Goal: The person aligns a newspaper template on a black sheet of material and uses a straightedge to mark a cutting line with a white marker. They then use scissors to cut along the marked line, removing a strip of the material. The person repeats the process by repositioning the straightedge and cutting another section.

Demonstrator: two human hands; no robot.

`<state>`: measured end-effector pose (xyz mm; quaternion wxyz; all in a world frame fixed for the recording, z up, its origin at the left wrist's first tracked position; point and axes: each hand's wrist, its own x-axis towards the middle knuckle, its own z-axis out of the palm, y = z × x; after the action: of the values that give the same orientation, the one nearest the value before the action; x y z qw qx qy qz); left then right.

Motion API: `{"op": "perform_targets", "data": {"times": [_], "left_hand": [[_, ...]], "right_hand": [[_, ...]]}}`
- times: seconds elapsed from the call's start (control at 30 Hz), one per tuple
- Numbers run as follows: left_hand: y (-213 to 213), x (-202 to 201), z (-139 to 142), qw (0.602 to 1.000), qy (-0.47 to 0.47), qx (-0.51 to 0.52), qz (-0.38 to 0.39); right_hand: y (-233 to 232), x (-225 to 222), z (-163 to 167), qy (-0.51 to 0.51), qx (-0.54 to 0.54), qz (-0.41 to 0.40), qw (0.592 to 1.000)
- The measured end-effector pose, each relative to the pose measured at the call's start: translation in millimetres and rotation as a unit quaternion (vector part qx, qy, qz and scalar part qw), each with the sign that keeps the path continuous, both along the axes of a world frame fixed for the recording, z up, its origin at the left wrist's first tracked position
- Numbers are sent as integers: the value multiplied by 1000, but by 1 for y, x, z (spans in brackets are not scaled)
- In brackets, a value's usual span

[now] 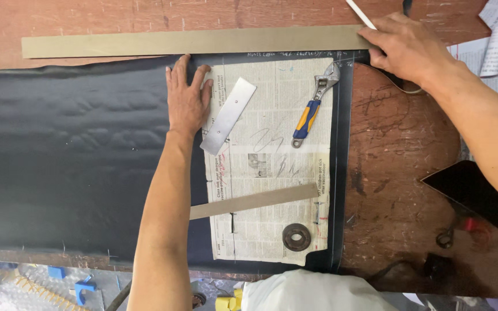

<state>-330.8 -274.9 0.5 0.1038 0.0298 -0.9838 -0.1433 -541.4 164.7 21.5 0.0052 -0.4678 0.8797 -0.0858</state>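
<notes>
Large black leather-like sheet (70, 155) on worn wooden table (399, 173). Long tan flat strip (191, 41) along sheet's top edge. Newspaper sheet (272, 167) on its right part. Left hand (187, 98) flat, fingers together, at the newspaper's upper-left corner. Right hand (407, 49) presses strip's right end, pinching thin white stick (361, 14).

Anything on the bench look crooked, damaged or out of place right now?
Nothing serious. The short metal strip lies slanted across the newspaper template, and the small steel plate sits tilted beside the left hand. The black sheet shows ripples. The right hand holds the long straightedge, which lies slightly tilted.
</notes>
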Motion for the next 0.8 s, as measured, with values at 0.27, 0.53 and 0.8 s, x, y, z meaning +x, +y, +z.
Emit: {"op": "perform_targets", "data": {"times": [0.27, 0.53, 0.8], "left_hand": [[-7, 9, -11, 985, -9, 35, 166], [-27, -4, -12, 966, -125, 71, 214], [-28, -4, -15, 969, -119, 59, 210]], "right_hand": [[6, -8, -11, 22, 8, 0, 1000], [-2, 6, -8, -57, -178, -8, 982], [-7, 20, -11, -35, -210, -20, 977]]}}
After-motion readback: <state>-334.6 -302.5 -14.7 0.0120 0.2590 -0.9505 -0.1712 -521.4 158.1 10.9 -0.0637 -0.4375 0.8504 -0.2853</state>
